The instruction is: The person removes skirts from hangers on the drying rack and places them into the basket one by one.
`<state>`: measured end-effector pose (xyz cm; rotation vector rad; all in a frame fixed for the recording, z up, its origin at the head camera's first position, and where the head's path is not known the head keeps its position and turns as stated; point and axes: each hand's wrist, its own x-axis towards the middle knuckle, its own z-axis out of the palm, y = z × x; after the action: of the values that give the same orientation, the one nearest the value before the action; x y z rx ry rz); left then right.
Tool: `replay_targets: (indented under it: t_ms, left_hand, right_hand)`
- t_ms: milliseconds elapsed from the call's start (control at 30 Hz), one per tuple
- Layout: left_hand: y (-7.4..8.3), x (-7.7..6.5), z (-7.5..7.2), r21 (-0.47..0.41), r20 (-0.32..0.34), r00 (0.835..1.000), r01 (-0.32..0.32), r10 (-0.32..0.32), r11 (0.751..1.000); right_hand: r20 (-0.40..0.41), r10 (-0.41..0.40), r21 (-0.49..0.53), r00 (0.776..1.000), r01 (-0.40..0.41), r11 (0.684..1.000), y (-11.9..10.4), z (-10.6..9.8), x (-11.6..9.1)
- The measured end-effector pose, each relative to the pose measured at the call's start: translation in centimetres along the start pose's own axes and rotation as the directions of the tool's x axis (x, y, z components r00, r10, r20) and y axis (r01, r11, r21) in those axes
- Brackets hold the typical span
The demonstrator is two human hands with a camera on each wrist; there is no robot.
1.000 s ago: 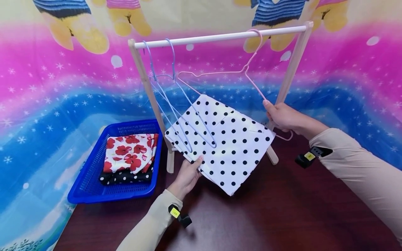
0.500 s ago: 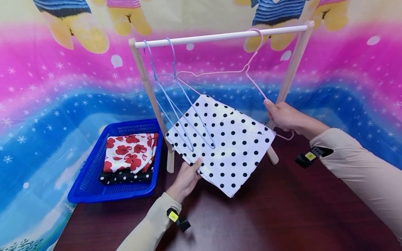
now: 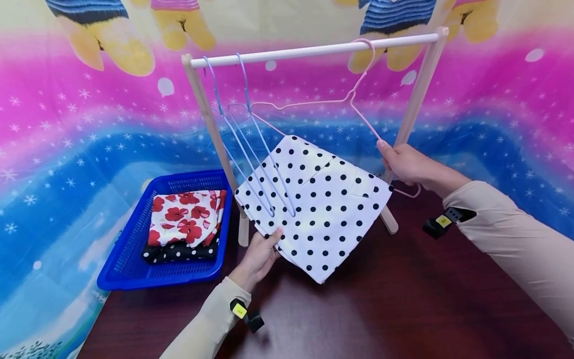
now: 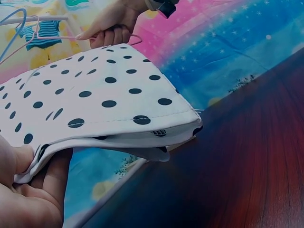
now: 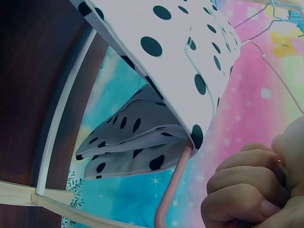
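A folded white cloth with black polka dots hangs over the lower bar of a pink clothes hanger. My left hand pinches the cloth's lower left edge, thumb on top and fingers beneath, as the left wrist view shows. With the right hand I grip the right slanting arm of the hanger, whose hook sits over the white rod. In the right wrist view the pink bar comes out from the fold of the cloth. Most of the lower bar is hidden by the cloth.
Two blue hangers hang at the rod's left end, in front of the cloth. The wooden rack posts stand on a dark red table. On the left, a blue basket holds red-flowered fabric and black dotted fabric.
My left hand has shifted slightly left and down, drawing the cloth's lower edge with it. One blue hanger's lower end has swung left. The right hand keeps nearly the same place.
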<state>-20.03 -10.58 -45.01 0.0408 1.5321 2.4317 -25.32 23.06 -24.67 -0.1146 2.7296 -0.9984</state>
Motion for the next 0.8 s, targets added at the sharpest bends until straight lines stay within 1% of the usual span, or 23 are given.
replay_targets:
  t_ms: [167, 300, 400, 567, 633, 800]
  left_hand:
    - [0.4, 0.0, -0.3, 0.026, -0.015, 1.0, 0.021, -0.02, 0.999]
    - [0.4, 0.0, -0.5, 0.04, -0.016, 1.0, 0.022, -0.021, 0.999]
    - [0.3, -0.1, -0.4, 0.033, -0.017, 1.0, 0.021, -0.021, 0.999]
    - [-0.2, -0.2, -0.2, 0.015, -0.016, 1.0, 0.017, -0.017, 1.0]
    - [-0.6, -0.2, -0.2, 0.019, -0.009, 1.0, 0.009, -0.009, 1.0]
    - [-1.2, -0.3, 0.1, 0.012, -0.009, 1.0, 0.013, -0.013, 1.0]
  right_hand:
    - [-0.004, -0.002, -0.012, 1.0, 0.002, 1.0, 0.0, -0.1, 0.0]
    - [-0.003, -0.01, -0.017, 1.0, 0.009, 1.0, 0.1, -0.2, 0.1]
    - [-0.008, -0.008, -0.01, 1.0, 0.008, 1.0, 0.1, -0.2, 0.1]
    - [-0.01, 0.002, 0.024, 1.0, -0.002, 1.0, 0.1, -0.1, 0.0]
    - [-0.009, 0.001, 0.032, 1.0, 0.0, 0.999, 0.1, -0.1, 0.0]
    - [-0.008, -0.002, 0.038, 1.0, 0.003, 0.999, 0.2, 0.0, 0.0]
